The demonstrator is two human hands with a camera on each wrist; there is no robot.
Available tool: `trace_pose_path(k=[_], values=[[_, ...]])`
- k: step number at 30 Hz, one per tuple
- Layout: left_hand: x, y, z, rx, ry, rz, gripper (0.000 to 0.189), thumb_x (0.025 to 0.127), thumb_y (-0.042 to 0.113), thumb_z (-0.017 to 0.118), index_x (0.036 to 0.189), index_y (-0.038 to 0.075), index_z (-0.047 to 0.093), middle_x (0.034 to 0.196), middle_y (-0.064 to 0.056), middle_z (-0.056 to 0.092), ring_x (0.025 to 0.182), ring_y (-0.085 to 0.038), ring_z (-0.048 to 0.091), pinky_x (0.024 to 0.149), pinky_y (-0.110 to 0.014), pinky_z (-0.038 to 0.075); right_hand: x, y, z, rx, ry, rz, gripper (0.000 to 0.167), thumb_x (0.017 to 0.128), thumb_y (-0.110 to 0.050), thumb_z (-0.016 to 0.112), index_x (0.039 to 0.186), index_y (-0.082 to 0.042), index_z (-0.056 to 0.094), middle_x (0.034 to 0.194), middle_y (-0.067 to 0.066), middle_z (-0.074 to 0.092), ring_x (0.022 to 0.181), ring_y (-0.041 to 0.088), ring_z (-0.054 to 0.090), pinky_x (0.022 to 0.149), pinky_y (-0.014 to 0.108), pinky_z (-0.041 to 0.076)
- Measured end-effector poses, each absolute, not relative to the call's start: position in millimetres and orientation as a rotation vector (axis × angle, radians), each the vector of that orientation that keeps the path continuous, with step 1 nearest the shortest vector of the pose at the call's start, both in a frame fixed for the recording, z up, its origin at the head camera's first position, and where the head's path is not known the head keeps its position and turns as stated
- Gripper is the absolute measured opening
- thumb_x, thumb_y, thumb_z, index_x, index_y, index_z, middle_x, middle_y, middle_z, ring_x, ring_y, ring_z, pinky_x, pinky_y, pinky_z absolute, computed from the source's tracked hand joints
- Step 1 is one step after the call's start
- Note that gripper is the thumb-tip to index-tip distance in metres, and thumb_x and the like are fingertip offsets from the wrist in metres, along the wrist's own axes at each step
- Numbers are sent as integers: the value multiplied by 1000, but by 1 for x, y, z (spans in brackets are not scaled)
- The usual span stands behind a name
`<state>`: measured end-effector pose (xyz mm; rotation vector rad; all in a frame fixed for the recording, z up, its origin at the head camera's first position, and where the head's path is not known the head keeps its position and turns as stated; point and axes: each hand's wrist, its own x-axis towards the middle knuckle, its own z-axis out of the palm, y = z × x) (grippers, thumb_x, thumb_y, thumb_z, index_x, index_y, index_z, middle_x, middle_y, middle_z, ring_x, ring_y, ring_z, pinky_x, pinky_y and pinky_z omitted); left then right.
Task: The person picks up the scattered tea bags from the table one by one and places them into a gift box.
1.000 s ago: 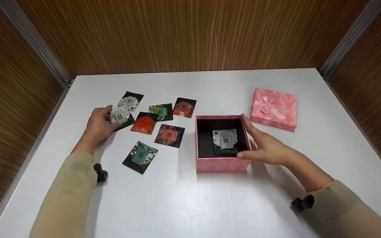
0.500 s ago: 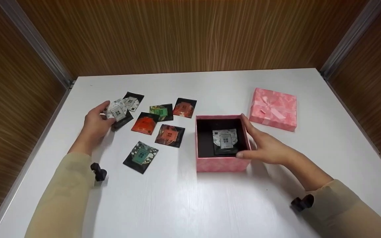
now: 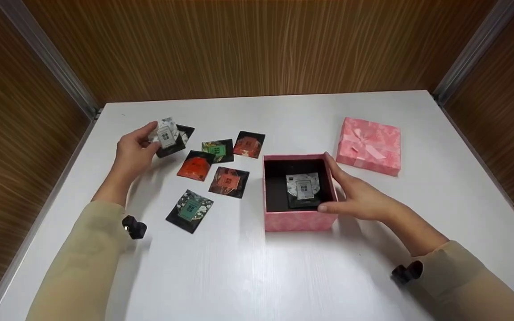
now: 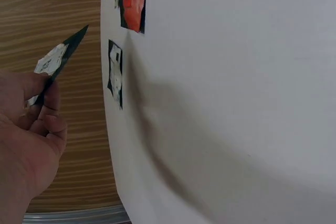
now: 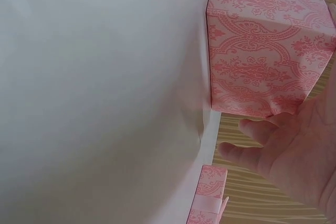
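Observation:
My left hand [image 3: 134, 149] pinches a white-and-black sachet [image 3: 166, 136] between thumb and fingers. In the left wrist view this sachet [image 4: 55, 62] is tilted and raised off the table. A similar sachet [image 3: 184, 133] lies on the table just behind it, partly covered in the head view. My right hand [image 3: 362, 196] holds the right side of an open pink box [image 3: 299, 221], thumb over the front rim and index finger at the back corner. In the right wrist view, other fingers [image 5: 252, 150] hang beside the patterned box wall. One white-and-black sachet [image 3: 304, 191] lies inside the box.
Between the left hand and the box lie a red sachet [image 3: 195, 166], a bright green one [image 3: 221, 150], two reddish ones [image 3: 249, 144] [image 3: 229, 182] and a dark green one [image 3: 189, 211]. A pink lid with a bow [image 3: 369, 146] rests behind the box at the right. Wood-grain panels [image 3: 257, 49] enclose the white table.
My left hand has lifted the white-and-black sachet off the table and moved it back and slightly right, over the similar one. The right hand and the box have stayed in place.

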<state>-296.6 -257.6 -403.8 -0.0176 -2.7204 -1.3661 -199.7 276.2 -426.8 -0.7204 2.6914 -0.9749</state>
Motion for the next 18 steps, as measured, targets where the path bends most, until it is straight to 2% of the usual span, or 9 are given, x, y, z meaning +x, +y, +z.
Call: trace_pose_path(k=[3, 8, 13, 18], values=[[-296, -245, -394, -42, -2723, -1364, 51, 107, 6, 59, 157, 14, 55, 148, -17, 60, 112, -24, 55, 78, -17, 48, -200, 276, -427, -716, 2689, -978, 120, 91, -50, 81, 172, -16, 0, 172, 16, 26, 147, 44, 43, 117, 65, 35], [-294, -220, -378, -100, -2713, -1395, 48, 107, 8, 59, 155, 17, 58, 148, -14, 59, 117, -26, 57, 88, -23, 53, -200, 275, -424, -705, 2688, -973, 121, 90, -52, 81, 172, -16, 0, 173, 16, 25, 147, 44, 43, 116, 66, 35], [-286, -189, -366, -241, -2692, -1391, 47, 107, 9, 61, 152, 19, 61, 144, -11, 62, 114, -26, 57, 95, -33, 56, -201, 275, -423, -693, 2684, -972, 121, 90, -53, 81, 172, -18, -1, 173, 16, 25, 147, 44, 44, 115, 67, 36], [-273, -160, -355, -413, -2708, -1349, 46, 106, 9, 63, 150, 21, 63, 140, -9, 63, 108, -24, 58, 90, -34, 55, -200, 276, -426, -687, 2685, -973, 122, 89, -52, 82, 172, -18, -1, 172, 17, 26, 147, 44, 44, 115, 67, 36]])
